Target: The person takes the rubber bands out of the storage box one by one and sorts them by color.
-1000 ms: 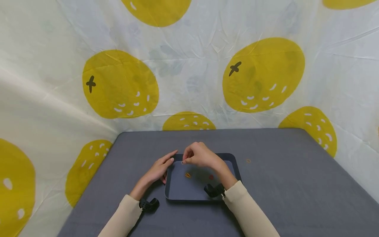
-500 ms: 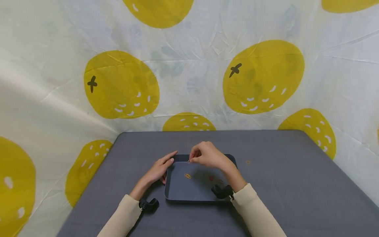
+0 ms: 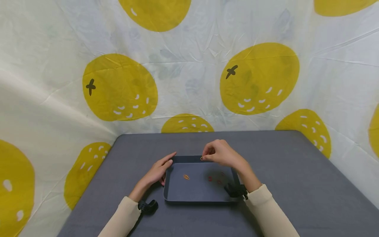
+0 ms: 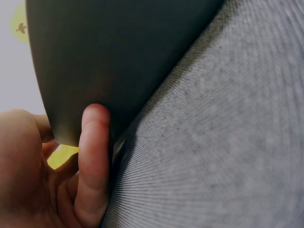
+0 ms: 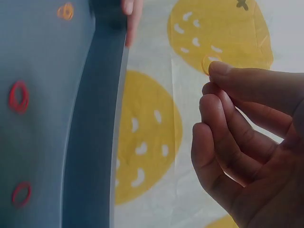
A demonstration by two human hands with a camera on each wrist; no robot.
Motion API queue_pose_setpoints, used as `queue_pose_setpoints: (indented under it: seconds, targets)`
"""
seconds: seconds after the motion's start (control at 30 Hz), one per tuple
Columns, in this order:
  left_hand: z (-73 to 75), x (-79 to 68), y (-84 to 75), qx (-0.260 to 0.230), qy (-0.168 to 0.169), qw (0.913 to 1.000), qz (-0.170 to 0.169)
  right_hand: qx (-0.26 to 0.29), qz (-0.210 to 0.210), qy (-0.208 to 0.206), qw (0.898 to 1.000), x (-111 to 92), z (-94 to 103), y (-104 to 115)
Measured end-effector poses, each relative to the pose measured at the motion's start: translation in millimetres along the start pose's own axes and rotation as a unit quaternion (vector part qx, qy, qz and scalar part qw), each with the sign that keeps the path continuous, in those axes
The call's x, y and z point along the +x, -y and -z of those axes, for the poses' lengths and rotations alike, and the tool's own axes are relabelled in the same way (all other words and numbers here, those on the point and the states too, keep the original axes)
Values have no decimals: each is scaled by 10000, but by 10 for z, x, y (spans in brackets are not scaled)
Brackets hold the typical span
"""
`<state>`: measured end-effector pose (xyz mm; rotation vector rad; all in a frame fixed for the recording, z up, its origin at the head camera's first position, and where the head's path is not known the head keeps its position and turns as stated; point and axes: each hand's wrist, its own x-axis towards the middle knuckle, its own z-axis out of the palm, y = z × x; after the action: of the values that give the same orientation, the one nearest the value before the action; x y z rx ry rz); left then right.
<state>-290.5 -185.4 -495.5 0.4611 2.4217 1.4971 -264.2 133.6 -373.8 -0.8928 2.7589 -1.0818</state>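
Note:
My right hand pinches a thin yellow-orange rubber band between thumb and fingertips, over the far rim of a dark grey tray. My left hand holds the tray's far left corner, with a fingertip against the outer wall and the thumb at the rim. Inside the tray, a small cluster of orange rubber bands lies to the left. Red rubber bands lie on the right side, with a single red band beside them.
The tray stands on a grey cloth-covered table. Behind it hangs a white curtain with yellow fruit prints. A black wrist camera on the right arm hangs over the tray's right side.
My right hand has moved right along the tray's far side with the pinched band. Its forearm now covers where an orange band lay on the table. The left hand stays at the corner.

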Motion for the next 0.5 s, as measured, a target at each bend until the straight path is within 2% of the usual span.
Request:
queue_pose_setpoints:
  seconds: [0.3, 0.5]
  targets:
    - [7, -12, -2, 10, -54, 10000, 63, -229, -215, -379, 9988, -189, 185, -172]
    - [3, -12, -8, 18, -52, 9999, 85, -442, -326, -431, 9976, -313, 303, -323]
